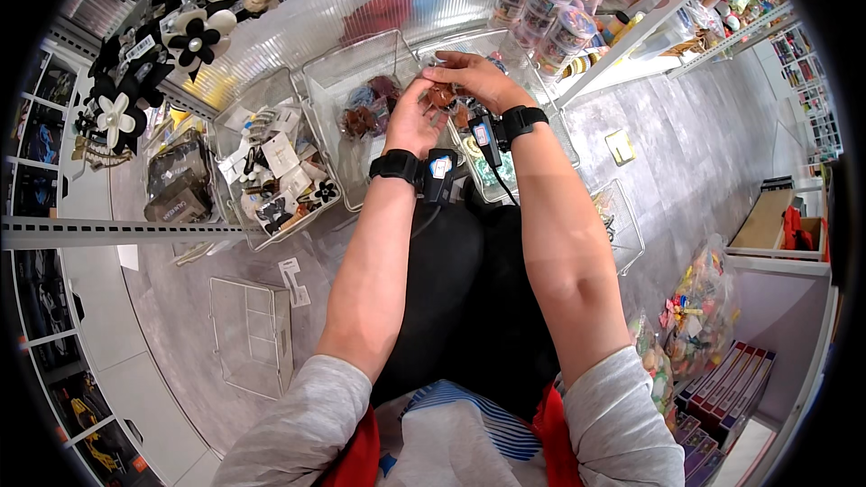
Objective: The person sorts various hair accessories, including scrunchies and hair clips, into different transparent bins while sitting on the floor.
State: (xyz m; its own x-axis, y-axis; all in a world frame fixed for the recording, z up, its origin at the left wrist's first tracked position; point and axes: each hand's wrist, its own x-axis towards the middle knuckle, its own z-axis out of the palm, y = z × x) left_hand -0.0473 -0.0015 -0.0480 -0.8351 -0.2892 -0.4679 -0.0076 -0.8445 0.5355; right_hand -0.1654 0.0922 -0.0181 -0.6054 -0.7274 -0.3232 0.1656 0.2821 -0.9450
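Observation:
My left hand (416, 118) and my right hand (477, 78) meet over the adjoining rims of two wire mesh baskets. Between them is a small brown item in clear wrapping (441, 95); my right hand's fingers are on it, and my left hand's fingertips touch my right fingers. The middle mesh basket (331, 74) holds wrapped brown, blue and purple items (369, 108). The right mesh basket (565, 142) holds more small wrapped goods, partly hidden by my right hand and wrist. A left mesh basket (233, 206) is full of carded hair accessories (281, 155).
A metal shelf post (135, 233) reaches in from the left. An upturned or tilted wire basket (250, 335) lies on the floor. Stacked clear tubs (541, 10) stand beyond the baskets. Filled plastic bags (700, 304) and a smaller basket (626, 230) are at the right.

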